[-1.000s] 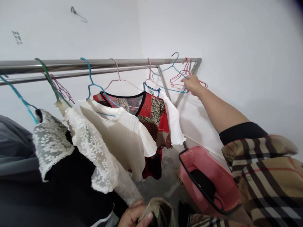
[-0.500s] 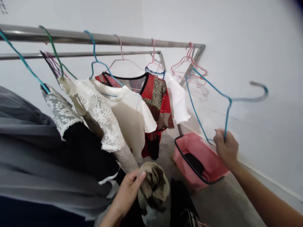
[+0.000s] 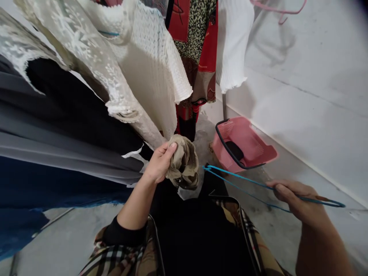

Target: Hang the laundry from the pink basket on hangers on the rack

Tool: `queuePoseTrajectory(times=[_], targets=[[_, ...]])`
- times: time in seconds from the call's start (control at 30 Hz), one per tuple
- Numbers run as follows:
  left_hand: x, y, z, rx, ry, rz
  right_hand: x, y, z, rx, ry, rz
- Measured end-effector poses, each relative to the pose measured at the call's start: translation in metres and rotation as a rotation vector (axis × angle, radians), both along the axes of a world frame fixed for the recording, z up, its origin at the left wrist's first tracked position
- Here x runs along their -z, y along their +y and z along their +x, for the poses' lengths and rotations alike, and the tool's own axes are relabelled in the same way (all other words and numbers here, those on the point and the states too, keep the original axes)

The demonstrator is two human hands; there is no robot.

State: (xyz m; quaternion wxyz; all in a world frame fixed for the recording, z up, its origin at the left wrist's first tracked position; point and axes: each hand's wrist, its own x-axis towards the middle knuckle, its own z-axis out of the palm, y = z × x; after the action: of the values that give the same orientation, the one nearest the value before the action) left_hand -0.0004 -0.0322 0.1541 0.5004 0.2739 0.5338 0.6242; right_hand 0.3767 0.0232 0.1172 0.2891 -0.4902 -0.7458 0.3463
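My left hand (image 3: 159, 163) is closed on a bunched olive-khaki garment (image 3: 184, 163), its thumb pressing the top edge; the kind of garment is hidden by its folds. On the right, my right hand (image 3: 299, 195) grips a blue wire hanger (image 3: 238, 174) near its hook. The hanger lies nearly sideways, and its far end points at the khaki garment without touching it. Behind my left hand hang a cream knit top (image 3: 149, 50) and a white lace-sleeved garment (image 3: 94, 57).
A pink basket (image 3: 258, 147) with a black handle and a dark thing inside stands on the floor by the wall. A red patterned top (image 3: 207, 53), a white sleeve (image 3: 232, 46) and long grey and blue clothes (image 3: 71, 153) hang around. A pink hanger (image 3: 287, 11) shows at upper right.
My right hand has taken the blue hanger off the rail and brought it down to the right. The view has tilted downward. My left hand still holds the khaki garment.
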Motion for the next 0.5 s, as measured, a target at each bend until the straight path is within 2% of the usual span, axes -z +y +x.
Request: queuePoseTrajectory(times=[0.13,0.23,0.33,0.43,0.5], targets=[[-0.001,-0.004,0.007,0.072,0.012,-0.023,-0.022,0.004,-0.035,-0.231,-0.067,0.034],[-0.005,-0.009,0.016,0.132,0.119,-0.016,-0.022,0.008,-0.074,-0.334,-0.029,0.015],[-0.006,-0.015,0.030,0.266,0.362,0.027,-0.005,0.005,-0.111,-0.318,0.100,-0.007],[-0.002,-0.022,0.046,0.457,0.787,0.142,0.020,-0.001,-0.141,-0.208,0.290,-0.066],[0.001,-0.026,0.051,0.561,1.096,0.194,0.036,-0.004,-0.152,-0.146,0.461,-0.161]])
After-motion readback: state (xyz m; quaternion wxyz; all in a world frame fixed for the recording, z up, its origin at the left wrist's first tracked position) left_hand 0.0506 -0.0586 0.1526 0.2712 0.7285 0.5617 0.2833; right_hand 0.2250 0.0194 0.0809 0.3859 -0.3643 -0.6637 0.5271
